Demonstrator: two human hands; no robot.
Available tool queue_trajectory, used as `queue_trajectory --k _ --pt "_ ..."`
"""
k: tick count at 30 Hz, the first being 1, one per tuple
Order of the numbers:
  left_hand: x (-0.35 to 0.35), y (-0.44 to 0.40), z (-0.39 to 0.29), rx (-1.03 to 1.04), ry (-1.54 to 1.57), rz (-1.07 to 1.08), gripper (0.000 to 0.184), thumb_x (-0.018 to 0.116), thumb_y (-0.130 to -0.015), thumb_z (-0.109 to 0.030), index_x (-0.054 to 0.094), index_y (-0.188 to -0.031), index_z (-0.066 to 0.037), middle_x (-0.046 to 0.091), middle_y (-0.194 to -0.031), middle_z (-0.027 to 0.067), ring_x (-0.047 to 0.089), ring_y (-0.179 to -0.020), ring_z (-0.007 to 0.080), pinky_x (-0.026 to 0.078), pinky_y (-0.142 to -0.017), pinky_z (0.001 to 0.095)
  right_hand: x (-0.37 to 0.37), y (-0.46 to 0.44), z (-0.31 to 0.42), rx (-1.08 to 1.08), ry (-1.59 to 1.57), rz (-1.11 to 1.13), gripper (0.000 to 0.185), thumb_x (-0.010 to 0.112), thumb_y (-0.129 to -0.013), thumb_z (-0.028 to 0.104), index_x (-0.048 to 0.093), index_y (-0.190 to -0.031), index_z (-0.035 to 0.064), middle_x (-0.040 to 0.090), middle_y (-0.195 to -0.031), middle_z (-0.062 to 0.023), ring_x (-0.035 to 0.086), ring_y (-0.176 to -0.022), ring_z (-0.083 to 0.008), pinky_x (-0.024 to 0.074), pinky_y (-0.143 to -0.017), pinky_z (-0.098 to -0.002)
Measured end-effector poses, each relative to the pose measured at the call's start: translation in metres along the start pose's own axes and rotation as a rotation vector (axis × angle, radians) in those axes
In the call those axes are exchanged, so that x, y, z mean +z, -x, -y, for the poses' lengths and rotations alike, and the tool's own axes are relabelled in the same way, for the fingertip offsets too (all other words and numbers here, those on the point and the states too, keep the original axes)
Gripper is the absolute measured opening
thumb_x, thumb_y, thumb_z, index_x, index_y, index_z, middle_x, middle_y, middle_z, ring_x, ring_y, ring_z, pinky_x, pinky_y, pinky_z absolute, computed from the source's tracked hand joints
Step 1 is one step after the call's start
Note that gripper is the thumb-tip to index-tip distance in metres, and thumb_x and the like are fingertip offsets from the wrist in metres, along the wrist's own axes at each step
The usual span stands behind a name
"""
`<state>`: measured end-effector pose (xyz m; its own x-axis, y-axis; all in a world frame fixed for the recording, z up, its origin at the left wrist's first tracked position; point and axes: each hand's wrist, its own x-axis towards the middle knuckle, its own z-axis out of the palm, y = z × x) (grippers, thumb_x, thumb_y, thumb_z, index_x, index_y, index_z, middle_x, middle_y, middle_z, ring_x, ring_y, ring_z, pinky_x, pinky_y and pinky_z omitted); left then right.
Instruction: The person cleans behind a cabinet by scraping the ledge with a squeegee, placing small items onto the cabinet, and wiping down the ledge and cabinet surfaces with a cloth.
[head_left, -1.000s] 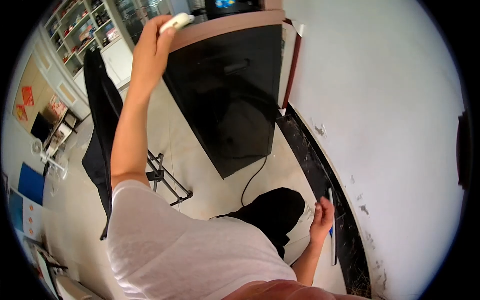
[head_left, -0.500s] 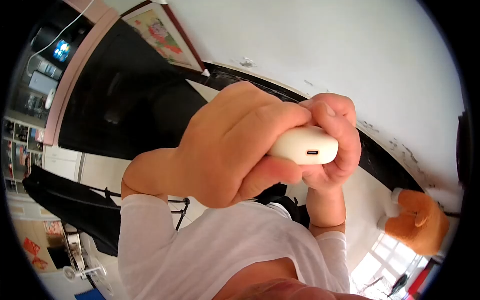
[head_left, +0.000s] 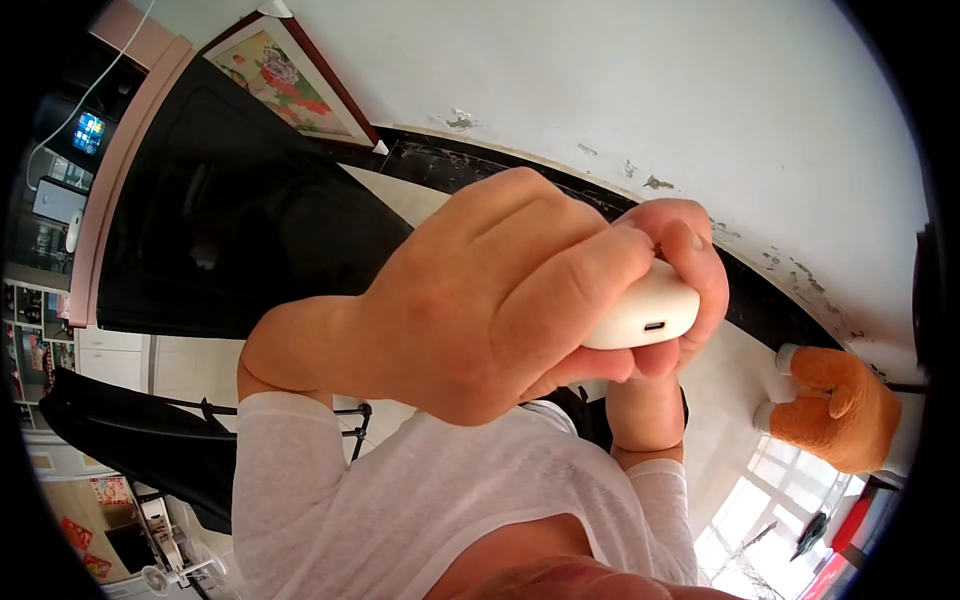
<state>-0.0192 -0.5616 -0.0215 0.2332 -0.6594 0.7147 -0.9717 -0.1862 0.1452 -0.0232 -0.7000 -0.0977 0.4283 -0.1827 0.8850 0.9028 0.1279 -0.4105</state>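
Observation:
Between my two hands sits a cream-white, rounded small device [head_left: 640, 312]. A slot-shaped charging port shows on the end turned toward me; the rest is covered, so I cannot tell its exact kind. My left hand [head_left: 490, 290] is closed over its left side, the back of the hand toward me and the fingers curled around. My right hand [head_left: 695, 260] grips it from the far and right side, with bent fingers against the shell. Both hands are held up in front of my white shirt [head_left: 450, 480].
A large black panel-like surface [head_left: 230, 210] lies at the left. A framed flower picture [head_left: 290, 85] leans near the white wall [head_left: 620, 80], whose paint is peeling. An orange plush-looking thing [head_left: 840, 410] stands at the right. A black folding chair-like item [head_left: 130, 430] is at lower left.
Both hands and the device have shifted a little to the right and slightly down. My left hand now covers more of the device. The background has moved slightly to the left.

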Motion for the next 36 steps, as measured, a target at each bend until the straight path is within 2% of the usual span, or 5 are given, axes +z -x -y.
queue_trajectory --k 12,16,20,25,36 --pt "-0.025 0.011 -0.003 -0.360 0.259 0.201 0.042 0.063 -0.072 -0.010 0.046 -0.107 0.006 0.056 -0.093 0.0169 0.056 -0.076 0.0279 0.045 -0.068 0.0315 0.003 0.001 0.005 0.280 0.007 0.086 0.069 0.031 -0.082 0.059 0.051 -0.111 -0.0011 0.049 -0.082 -0.0071 0.047 -0.069 -0.0136 0.0385 -0.059 -0.0234" --pt "-0.068 0.034 -0.016 -0.305 -0.256 -0.147 0.045 0.065 -0.069 -0.013 0.047 -0.109 -0.003 0.055 -0.095 0.0124 0.053 -0.077 0.0306 0.043 -0.068 0.0343 -0.003 0.019 0.003 0.498 -0.183 0.029 0.070 0.035 -0.080 0.061 0.051 -0.109 0.0000 0.046 -0.076 -0.0081 0.046 -0.060 -0.0138 0.0397 -0.049 -0.0221" --pt "-0.158 0.082 -0.004 -0.496 -0.834 -0.633 0.030 0.060 -0.077 -0.014 0.051 -0.104 -0.006 0.057 -0.096 0.0087 0.055 -0.079 0.0165 0.044 -0.070 0.0264 -0.006 0.021 -0.020 0.432 -0.388 0.020 0.059 0.039 -0.085 0.050 0.051 -0.111 -0.0009 0.049 -0.074 -0.0087 0.044 -0.052 -0.0134 0.0373 -0.046 -0.0220" --pt "-0.263 0.134 -0.025 -0.675 -1.560 -0.555 0.027 0.058 -0.076 -0.015 0.054 -0.100 -0.004 0.059 -0.094 0.0130 0.058 -0.079 0.0263 0.045 -0.069 0.0317 0.003 0.020 -0.025 0.468 -0.365 0.064 0.057 0.040 -0.086 0.047 0.049 -0.109 -0.0030 0.049 -0.074 -0.0094 0.044 -0.052 -0.0123 0.0380 -0.047 -0.0211" --pt "-0.356 0.192 -0.009 -1.102 -1.357 -0.545 0.030 0.056 -0.075 -0.023 0.059 -0.102 -0.011 0.062 -0.088 0.0145 0.059 -0.083 0.0267 0.045 -0.073 0.0322 0.000 0.026 -0.032 0.503 -0.371 0.082 0.054 0.043 -0.085 0.045 0.049 -0.109 -0.0034 0.053 -0.073 -0.0096 0.047 -0.057 -0.0132 0.0396 -0.049 -0.0222"
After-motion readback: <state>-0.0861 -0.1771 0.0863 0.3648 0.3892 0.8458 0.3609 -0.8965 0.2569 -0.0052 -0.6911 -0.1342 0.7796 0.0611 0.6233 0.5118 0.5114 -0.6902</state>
